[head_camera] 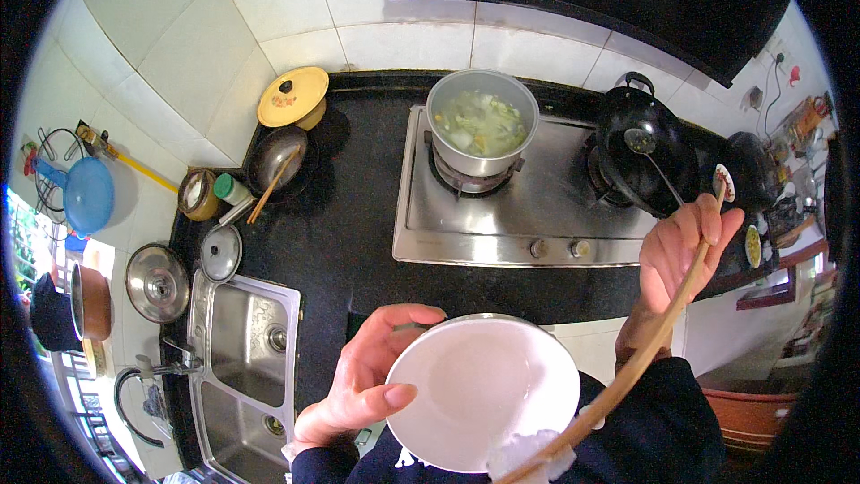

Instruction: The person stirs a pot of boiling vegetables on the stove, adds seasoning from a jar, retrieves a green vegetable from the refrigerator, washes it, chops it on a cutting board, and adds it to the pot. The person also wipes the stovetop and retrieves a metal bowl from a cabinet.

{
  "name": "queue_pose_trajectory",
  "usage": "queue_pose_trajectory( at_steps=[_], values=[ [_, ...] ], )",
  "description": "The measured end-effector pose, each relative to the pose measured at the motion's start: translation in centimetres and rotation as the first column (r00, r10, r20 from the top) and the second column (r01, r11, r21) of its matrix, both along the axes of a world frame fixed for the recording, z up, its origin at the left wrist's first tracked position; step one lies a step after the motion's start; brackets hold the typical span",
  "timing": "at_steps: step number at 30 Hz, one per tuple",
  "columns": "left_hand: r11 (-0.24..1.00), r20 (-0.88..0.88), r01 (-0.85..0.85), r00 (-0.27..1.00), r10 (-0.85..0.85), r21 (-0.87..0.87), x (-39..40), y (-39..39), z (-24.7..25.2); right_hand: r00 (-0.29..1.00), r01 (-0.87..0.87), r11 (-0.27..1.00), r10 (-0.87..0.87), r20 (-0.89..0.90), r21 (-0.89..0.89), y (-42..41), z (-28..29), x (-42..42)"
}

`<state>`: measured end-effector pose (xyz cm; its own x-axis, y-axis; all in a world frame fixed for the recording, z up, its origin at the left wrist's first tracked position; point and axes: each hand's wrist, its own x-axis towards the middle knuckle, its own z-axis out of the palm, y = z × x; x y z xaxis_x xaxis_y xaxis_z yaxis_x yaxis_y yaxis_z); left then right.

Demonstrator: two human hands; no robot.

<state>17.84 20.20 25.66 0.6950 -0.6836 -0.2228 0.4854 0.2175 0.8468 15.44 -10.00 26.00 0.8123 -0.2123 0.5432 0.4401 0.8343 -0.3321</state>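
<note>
My left hand (363, 376) grips the rim of a white bowl (484, 390), thumb on the near side and fingers behind it. The bowl is tilted so that its pale inside faces me, and no food shows in it. In my right hand (678, 255) is a long wooden utensil (645, 349), perhaps chopsticks, slanting down across the bowl's lower right edge. A whitish clump (514, 454), too blurred to name, lies at the utensil's low end by the bowl's rim. The lowest part of the utensil is cut off by the frame.
On the steel gas hob (470, 222) stand a pot (447, 144) of greens in liquid and a black wok (672, 154) with a metal ladle (662, 175) in it. A double sink (295, 323) is at left. Small food dishes (752, 245) sit at far right.
</note>
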Motion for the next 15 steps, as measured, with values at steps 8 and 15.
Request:
queue_pose_trajectory(
  at_steps=[8, 15],
  values=[
    [0.999, -0.069, 0.027, 0.997, -0.028, -0.026, -0.6, -0.2, -0.4, 0.984, -0.13, 0.988, 0.138, 0.11, -0.077, -0.2, 1.7, -2.2],
    [0.999, -0.071, 0.02, 0.997, -0.022, -0.026, -1.2, -0.1, 0.0, 0.991, -0.078, 0.992, 0.088, 0.099, -0.094, -0.2, 1.7, -2.4]
  ],
)
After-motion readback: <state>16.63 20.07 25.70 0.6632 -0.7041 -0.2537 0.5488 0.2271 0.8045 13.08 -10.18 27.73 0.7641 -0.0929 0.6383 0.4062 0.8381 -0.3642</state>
